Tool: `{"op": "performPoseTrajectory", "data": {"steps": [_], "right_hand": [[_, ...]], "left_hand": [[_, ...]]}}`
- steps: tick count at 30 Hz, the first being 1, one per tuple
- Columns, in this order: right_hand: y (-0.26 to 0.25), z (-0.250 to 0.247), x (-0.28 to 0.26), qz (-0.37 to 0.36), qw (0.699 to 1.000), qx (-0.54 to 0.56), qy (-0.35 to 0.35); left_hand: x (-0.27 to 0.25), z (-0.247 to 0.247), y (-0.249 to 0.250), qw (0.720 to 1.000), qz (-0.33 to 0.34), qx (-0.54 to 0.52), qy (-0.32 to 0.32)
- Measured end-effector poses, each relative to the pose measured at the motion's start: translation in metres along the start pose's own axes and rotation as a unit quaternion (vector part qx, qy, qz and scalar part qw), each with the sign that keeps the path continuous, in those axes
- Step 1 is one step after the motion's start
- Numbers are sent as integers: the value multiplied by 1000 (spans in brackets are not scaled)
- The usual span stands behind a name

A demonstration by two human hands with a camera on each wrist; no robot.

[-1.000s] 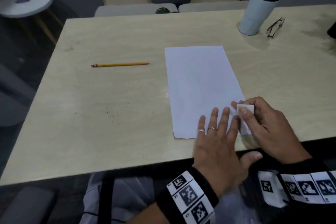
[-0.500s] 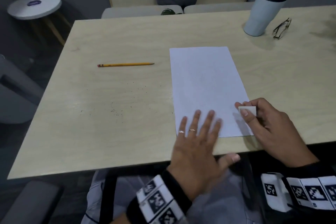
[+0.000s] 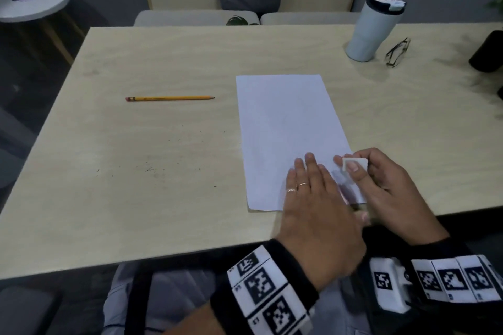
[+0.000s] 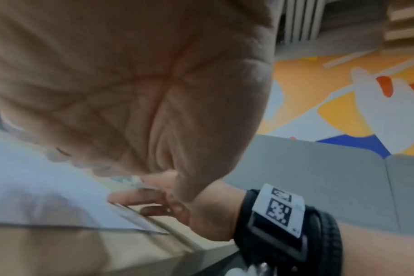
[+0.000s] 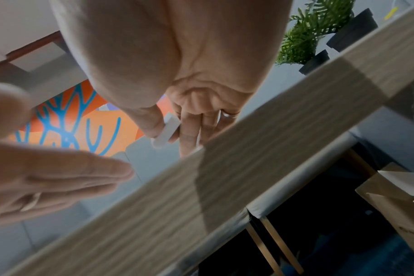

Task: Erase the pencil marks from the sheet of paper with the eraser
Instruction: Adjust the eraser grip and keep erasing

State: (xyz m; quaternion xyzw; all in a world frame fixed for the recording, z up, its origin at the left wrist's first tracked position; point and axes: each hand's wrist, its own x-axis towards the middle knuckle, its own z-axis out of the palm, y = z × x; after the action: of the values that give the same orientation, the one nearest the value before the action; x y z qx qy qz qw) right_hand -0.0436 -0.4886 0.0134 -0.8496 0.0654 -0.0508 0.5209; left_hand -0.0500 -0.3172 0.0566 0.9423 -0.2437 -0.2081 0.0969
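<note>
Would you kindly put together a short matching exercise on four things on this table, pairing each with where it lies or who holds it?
Things:
1. eraser
2. pencil
3. sheet of paper
4. glasses

Places:
A. beside the tumbler, far right
B. pinched in the right hand
C. alone on the table, left of the sheet
D. flat under the left hand

Pairs: 1-B, 2-C, 3-D, 4-A
</note>
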Motion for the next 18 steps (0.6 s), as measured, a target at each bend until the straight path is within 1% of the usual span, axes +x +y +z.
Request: {"op": "performPoseTrajectory", "data": {"steps": [1, 2, 3, 4, 5, 6, 7, 9, 10, 12, 15, 18], "right_hand": [[-1, 0, -2, -9, 1000, -1, 8], [-4, 1, -4, -23, 1000, -6, 18], [-9, 2, -6, -39, 999, -8, 29], [-15, 3, -8, -54, 998, -9, 36], [-21, 3, -9, -69, 997, -10, 36], [-27, 3, -10, -82, 996, -8, 24], [-30, 3, -9, -88, 996, -2, 4], [-31, 1, -8, -85, 995, 16, -47], [-30, 1, -8, -83, 994, 10, -69], [-28, 1, -8, -82, 992, -14, -95], [-31, -2, -7, -82, 988, -17, -128], [-37, -9, -4, -81, 981, -54, -167]], "left_hand": [[3, 0, 5, 1000, -4, -23, 11], [5, -3, 7, 998, -2, -43, 42], [6, -6, 6, 994, 2, -70, 84], [9, -6, 2, 986, 15, -97, 137], [12, -7, -4, 974, 31, -140, 177], [15, -10, -10, 964, 41, -193, 181], [16, -13, -17, 957, 50, -230, 172], [18, -21, -30, 951, 57, -242, 183], [18, -23, -35, 952, 60, -236, 187], [14, -32, -43, 959, 69, -213, 174], [12, -43, -51, 970, 97, -156, 159], [13, -54, -55, 981, 102, -95, 137]]}}
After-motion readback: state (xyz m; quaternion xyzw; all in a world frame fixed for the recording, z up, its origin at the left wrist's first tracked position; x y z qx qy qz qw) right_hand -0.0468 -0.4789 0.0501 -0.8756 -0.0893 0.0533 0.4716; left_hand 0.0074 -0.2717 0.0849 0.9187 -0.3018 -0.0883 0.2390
